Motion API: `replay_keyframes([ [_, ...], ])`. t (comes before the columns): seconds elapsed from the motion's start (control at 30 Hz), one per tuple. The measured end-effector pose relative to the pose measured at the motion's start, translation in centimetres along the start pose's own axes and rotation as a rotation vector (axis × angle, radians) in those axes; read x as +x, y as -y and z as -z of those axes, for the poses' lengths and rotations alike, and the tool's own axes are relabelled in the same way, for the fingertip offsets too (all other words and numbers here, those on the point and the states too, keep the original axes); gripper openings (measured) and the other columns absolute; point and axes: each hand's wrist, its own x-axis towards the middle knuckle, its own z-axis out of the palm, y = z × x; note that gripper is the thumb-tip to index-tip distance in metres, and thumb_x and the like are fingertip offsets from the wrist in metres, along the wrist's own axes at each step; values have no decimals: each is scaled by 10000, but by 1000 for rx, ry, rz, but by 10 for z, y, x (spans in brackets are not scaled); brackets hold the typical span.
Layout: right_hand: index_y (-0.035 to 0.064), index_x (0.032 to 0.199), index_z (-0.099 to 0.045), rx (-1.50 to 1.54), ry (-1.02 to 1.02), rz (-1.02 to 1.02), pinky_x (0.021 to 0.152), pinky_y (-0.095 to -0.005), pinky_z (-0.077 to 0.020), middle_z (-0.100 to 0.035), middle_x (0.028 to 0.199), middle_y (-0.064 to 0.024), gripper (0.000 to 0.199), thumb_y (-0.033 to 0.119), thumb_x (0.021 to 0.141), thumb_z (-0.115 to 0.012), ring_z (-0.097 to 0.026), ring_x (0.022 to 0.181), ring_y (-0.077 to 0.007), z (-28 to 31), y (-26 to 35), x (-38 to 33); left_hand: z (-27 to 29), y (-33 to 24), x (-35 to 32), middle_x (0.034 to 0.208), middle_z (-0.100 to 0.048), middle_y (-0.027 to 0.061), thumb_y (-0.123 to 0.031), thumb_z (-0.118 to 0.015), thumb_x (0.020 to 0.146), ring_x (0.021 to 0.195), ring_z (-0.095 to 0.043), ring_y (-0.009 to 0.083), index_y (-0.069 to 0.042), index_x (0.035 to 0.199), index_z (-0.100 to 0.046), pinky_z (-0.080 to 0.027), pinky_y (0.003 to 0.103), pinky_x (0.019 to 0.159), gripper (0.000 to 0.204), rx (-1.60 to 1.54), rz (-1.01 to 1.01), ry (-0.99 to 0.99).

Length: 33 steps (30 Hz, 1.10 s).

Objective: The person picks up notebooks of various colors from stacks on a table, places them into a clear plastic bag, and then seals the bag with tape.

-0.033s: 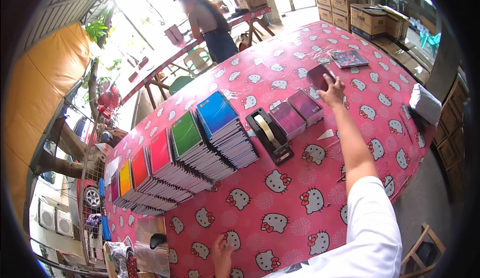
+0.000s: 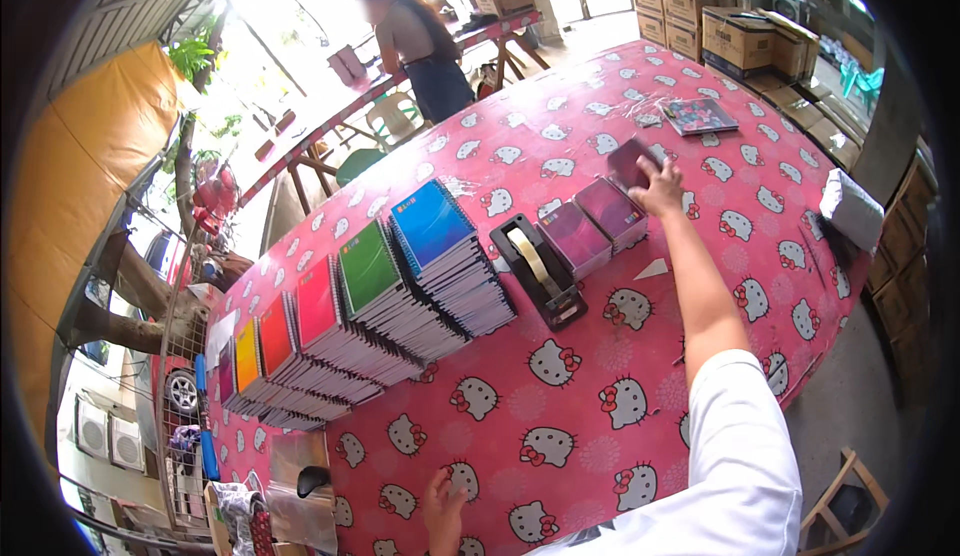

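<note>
Notebook point(image 2: 626, 159) beneath fingers of right grip point(image 2: 660, 192).

Bright daylight, strongest from the open far side, blown white around the person point(image 2: 420, 51). Pale sheen on the near table point(image 2: 590, 416) toward its far end; shadows soft. Notebooks point(image 2: 370, 266) fairly crisp, person's head blurred. Fisheye: table edge bowed, corners black.

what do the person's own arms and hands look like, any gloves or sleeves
The right arm wears a loose, plain white sleeve that ends near the elbow, leaving the forearm bare. The right hand and left hand are both ungloved. No sleeve can be made out on the left arm, which the lower picture edge cuts off.
</note>
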Motion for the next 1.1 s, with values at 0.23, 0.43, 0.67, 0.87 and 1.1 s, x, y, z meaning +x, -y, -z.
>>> replay_keyframes([
  [0.23, 293, 1363, -339, -218, 209, 142, 1039, -564, -202, -156, 1470, -152, 779, 735, 729, -434, -87, 1362, -350, -22, 26, -42, 32, 50, 2, 1267, -453, 128, -175, -679, 772, 1159, -435, 218, -17, 1251, -435, -411, 349, 896, 561, 76, -157, -12],
  [0.43, 128, 1237, -486, -301, 53, 409, 947, -411, -316, -479, 1218, -170, 475, 442, 886, -423, -432, 1125, -292, 3, 6, -31, 33, 46, -16, 1180, -527, 123, -222, -663, 786, 1081, -520, 255, -61, 1176, -518, -424, 340, 884, 446, 207, -440, -14],
  [0.67, 4, 1011, -579, 1111, 396, 687, 669, -252, -466, -605, 868, -69, 197, 99, 858, -499, -567, 748, -145, -3, 166, -336, 106, 109, -68, 972, -642, 66, -170, -617, 826, 882, -613, 164, -66, 1091, -590, -476, 302, 718, 286, 145, -256, -143],
  [0.87, 49, 916, -652, 840, 1127, 1074, 667, -327, -473, -631, 839, -135, 159, 59, 769, -593, -607, 746, -263, -45, 317, -598, 164, 111, -87, 908, -624, 116, -145, -611, 796, 823, -611, 232, -55, 1026, -616, -477, 322, 701, 247, 193, -442, -254],
  [1.1, 59, 844, -602, 621, 1005, 1586, 749, -372, -445, -562, 861, -110, 203, 165, 689, -678, -527, 906, -295, -111, 442, -734, 256, 154, -132, 908, -649, 120, -84, -576, 808, 794, -630, 236, -51, 991, -635, -489, 303, 690, 195, 68, -290, -588],
])
